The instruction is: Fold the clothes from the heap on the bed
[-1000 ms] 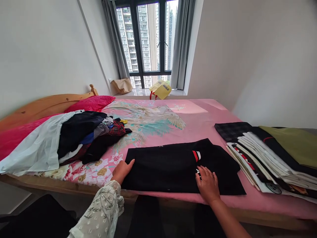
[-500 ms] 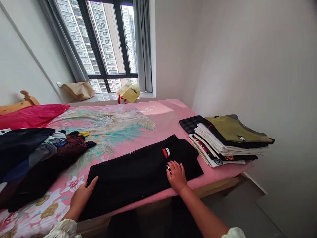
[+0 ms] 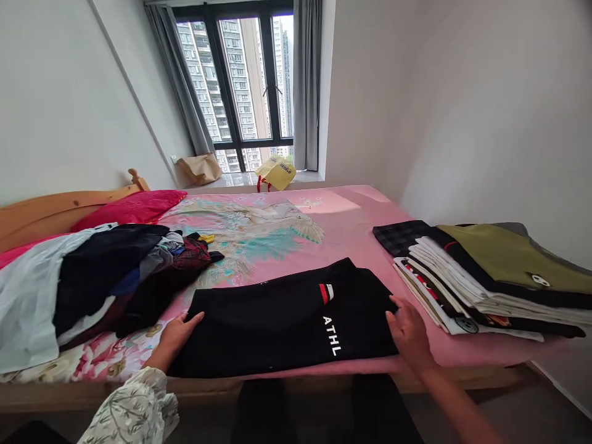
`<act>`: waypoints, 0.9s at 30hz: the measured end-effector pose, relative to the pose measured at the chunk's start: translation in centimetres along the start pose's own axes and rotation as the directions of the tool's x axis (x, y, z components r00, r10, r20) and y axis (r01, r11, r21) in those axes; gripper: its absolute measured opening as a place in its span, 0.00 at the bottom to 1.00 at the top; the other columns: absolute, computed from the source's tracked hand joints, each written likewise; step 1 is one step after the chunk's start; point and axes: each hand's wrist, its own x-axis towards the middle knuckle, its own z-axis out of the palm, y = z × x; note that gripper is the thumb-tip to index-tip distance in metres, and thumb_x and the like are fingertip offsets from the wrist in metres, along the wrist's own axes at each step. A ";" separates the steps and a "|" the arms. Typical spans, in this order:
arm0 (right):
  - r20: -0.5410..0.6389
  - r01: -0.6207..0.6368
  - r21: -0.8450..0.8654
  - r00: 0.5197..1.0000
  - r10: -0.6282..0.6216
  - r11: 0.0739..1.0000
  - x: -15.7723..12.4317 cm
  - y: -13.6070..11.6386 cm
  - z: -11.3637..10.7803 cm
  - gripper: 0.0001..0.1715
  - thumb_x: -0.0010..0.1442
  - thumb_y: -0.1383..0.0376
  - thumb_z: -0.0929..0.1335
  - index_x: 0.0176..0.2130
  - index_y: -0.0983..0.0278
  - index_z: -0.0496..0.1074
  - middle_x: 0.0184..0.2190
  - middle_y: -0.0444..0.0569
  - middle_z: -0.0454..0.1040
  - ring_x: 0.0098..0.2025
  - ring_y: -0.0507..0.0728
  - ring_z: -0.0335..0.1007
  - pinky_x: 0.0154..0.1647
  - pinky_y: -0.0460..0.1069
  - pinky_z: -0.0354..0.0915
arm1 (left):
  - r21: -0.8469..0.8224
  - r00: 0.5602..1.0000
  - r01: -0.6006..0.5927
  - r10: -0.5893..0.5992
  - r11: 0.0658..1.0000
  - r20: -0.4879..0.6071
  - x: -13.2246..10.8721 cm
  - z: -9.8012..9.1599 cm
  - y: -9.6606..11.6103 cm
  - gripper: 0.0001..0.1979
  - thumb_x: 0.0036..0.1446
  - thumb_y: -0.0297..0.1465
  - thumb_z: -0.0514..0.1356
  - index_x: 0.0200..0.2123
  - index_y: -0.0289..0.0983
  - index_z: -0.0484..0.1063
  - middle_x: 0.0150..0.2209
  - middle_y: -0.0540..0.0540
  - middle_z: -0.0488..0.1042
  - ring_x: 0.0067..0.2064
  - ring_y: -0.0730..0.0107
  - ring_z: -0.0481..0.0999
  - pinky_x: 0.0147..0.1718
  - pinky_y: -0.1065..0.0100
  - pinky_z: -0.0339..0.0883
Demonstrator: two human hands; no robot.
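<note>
Where the black garment (image 3: 277,327) lies: folded flat on the bed (image 3: 356,231), spanning left hand to right hand.
Left hand (image 3: 172,339): at garment's near-left end, thumb on top, other fingers mostly hidden; cannot tell if closed on cloth.
Right hand (image 3: 411,333): at opposite end, fingers partly curled, thumb and forefinger apart at the edge; grip cannot be told.
Print (image 3: 332,336): white letters "ATHL", between hands, nearer the right; red-and-white stripe (image 3: 326,294) just past it.
Folded stack (image 3: 467,277): right of right hand, olive piece (image 3: 504,256) on top.
Loose heap (image 3: 111,265): left of left hand; white, dark, plaid clothes.
Red pillow (image 3: 134,211): beyond left hand, past heap.
Windowsill (image 3: 235,179): well beyond both hands; brown paper bag (image 3: 202,169), yellow bag (image 3: 277,172).
</note>
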 end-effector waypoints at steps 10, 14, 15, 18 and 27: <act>0.067 0.011 -0.433 0.998 0.020 0.901 -2.4 9.5 1.3 0.21 0.57 0.61 0.58 0.43 0.71 0.69 0.41 0.60 0.74 0.46 0.63 0.69 0.49 0.56 0.62 | 0.155 0.998 0.006 -0.017 0.988 0.067 0.2 -2.9 -1.9 0.31 0.48 0.50 0.54 0.44 0.30 0.74 0.40 0.37 0.78 0.47 0.48 0.75 0.43 0.60 0.68; 0.066 0.039 -0.436 0.998 -0.011 0.899 -2.6 9.0 1.2 0.21 0.57 0.61 0.59 0.43 0.71 0.69 0.41 0.59 0.74 0.46 0.62 0.68 0.50 0.55 0.61 | 0.224 0.998 -0.008 -0.005 0.975 0.057 -0.1 -3.6 -0.3 0.32 0.50 0.49 0.53 0.48 0.30 0.71 0.45 0.36 0.76 0.49 0.48 0.74 0.44 0.59 0.67; 0.067 0.040 -0.432 0.998 -0.012 0.901 -2.6 9.0 1.1 0.20 0.57 0.61 0.59 0.43 0.71 0.69 0.41 0.58 0.74 0.46 0.62 0.68 0.50 0.55 0.61 | 0.246 0.998 -0.015 0.001 0.969 0.056 -0.2 -3.8 0.2 0.33 0.50 0.50 0.53 0.49 0.30 0.71 0.46 0.35 0.76 0.49 0.48 0.73 0.45 0.59 0.67; 0.061 0.032 -0.425 0.998 -0.007 0.905 -2.6 9.3 1.1 0.20 0.56 0.62 0.59 0.43 0.70 0.70 0.42 0.58 0.74 0.46 0.63 0.68 0.50 0.56 0.61 | 0.318 0.997 -0.062 0.044 0.946 0.063 -0.9 -4.6 2.5 0.31 0.50 0.50 0.53 0.49 0.33 0.70 0.48 0.36 0.75 0.49 0.47 0.73 0.45 0.58 0.66; 0.063 0.025 -0.411 0.998 0.001 0.911 -2.8 9.4 1.2 0.20 0.56 0.62 0.59 0.43 0.70 0.70 0.42 0.58 0.73 0.47 0.63 0.68 0.50 0.56 0.61 | 0.488 0.959 -0.282 0.227 0.826 0.169 -5.1 -2.1 12.5 0.19 0.48 0.35 0.56 0.44 0.33 0.71 0.42 0.32 0.75 0.46 0.42 0.73 0.44 0.53 0.63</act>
